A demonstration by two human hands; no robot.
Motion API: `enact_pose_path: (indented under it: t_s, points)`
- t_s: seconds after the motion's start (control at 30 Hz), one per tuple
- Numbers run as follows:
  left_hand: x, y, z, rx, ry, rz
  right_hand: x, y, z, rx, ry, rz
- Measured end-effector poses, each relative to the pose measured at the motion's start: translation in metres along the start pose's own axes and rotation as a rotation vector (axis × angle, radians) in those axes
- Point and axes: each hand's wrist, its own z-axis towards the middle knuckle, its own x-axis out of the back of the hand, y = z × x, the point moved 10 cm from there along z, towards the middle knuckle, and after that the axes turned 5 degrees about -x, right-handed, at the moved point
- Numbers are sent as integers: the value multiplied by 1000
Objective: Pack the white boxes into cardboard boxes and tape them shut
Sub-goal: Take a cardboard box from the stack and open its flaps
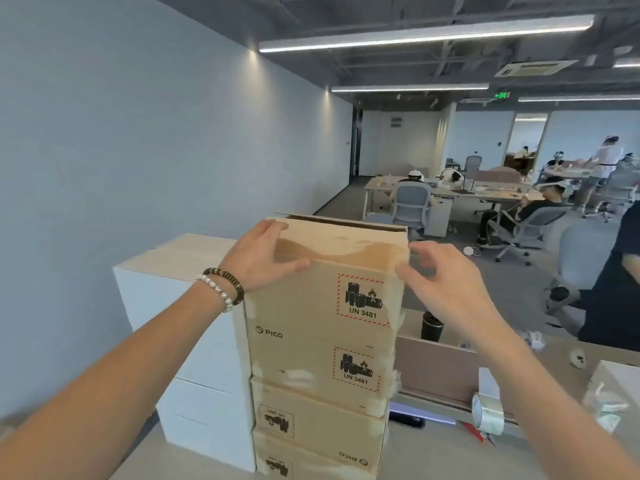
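Cardboard box (322, 306) tops a stack beside white boxes (194, 327); left hand (266, 258) presses flat on its top edge, right hand (446, 282) hovers, fingers loosely spread.

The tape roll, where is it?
In the head view, the tape roll stands low on the right, on the desk beside the stacked cardboard boxes, under the right arm.

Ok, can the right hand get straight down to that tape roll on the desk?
Probably yes. The right hand hovers empty beside the top cardboard box, and the tape roll stands on the desk below the right forearm, with nothing visible between them.
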Motion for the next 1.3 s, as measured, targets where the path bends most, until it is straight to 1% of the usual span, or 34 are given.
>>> enact_pose_path:
  t_s: [0.07, 0.13, 0.2, 0.3, 0.37, 0.43, 0.5, 0.6, 0.7, 0.8, 0.87, 0.97, 1.13, 1.2, 1.3]
  points:
    - [-4, -25, 4, 27, -42, -26, -24, 4, 6, -98, -51, -121]
    - [-11, -49, 10, 42, -81, -55, -46, 10, 5, -199, -115, -120]
    - [-18, -65, 18, 26, -97, -84, -58, 6, 7, -226, -105, -93]
    - [-26, -84, 29, -3, -119, -138, -69, -3, 15, -202, -55, -104]
    - [-29, -94, 34, -7, -99, -215, -76, 0, 17, -231, -40, -108]
    - [-31, -106, 38, 41, -89, -338, -80, 5, 18, -275, -14, -91]
    - [-37, -114, 38, 89, -121, -450, -80, 10, 19, -327, 13, -66]
    - [-44, -123, 41, 101, -176, -480, -77, 18, 21, -438, 31, -64]
    - [-47, -127, 43, 108, -216, -471, -77, 24, 23, -470, -1, -71]
    - [-45, -118, 45, 59, -241, -479, -79, 24, 22, -491, -43, -4]
    - [-47, -115, 46, 40, -253, -485, -83, 24, 20, -532, -77, 101]
    - [-50, -117, 45, 55, -270, -498, -86, 26, 18, -587, -84, 204]
    - [-50, -120, 39, 93, -229, -543, -85, 28, 17, -555, -36, 178]
    - [-46, -117, 34, 118, -213, -576, -84, 26, 15, -534, -41, 188]
    - [-38, -110, 26, 126, -205, -535, -81, 25, 9, -508, -69, 208]
